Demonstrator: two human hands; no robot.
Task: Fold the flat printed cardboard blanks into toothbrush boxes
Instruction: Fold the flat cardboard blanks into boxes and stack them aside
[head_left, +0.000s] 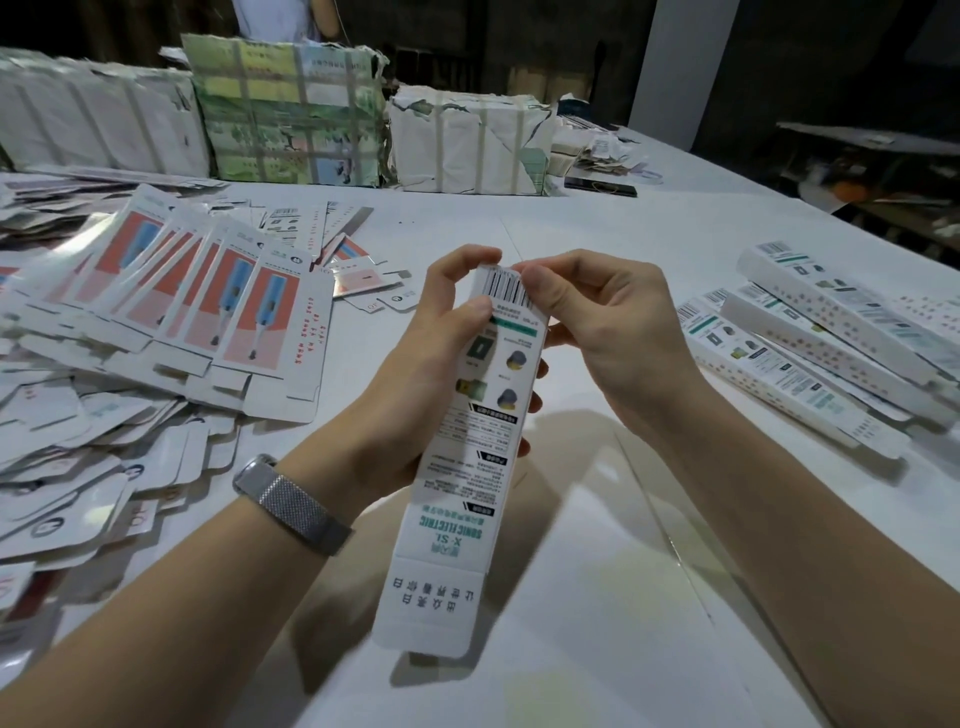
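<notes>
Mid-frame, my left hand (415, 364) gripped the box (483, 441) by its middle while my right hand (602, 322) pinched its top flap. It looked light, thin, crushable; edges seemed safest to hold.

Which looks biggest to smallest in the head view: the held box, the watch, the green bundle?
1. Green bundle and held box: look alike in size, and the box is far nearer the camera, so unranked.
2. Watch, clearly smallest.

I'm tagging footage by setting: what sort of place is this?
Probably a packaging workshop: flat printed blanks heaped on a white table, wrapped bundles behind, finished boxes stacked at right.
</notes>
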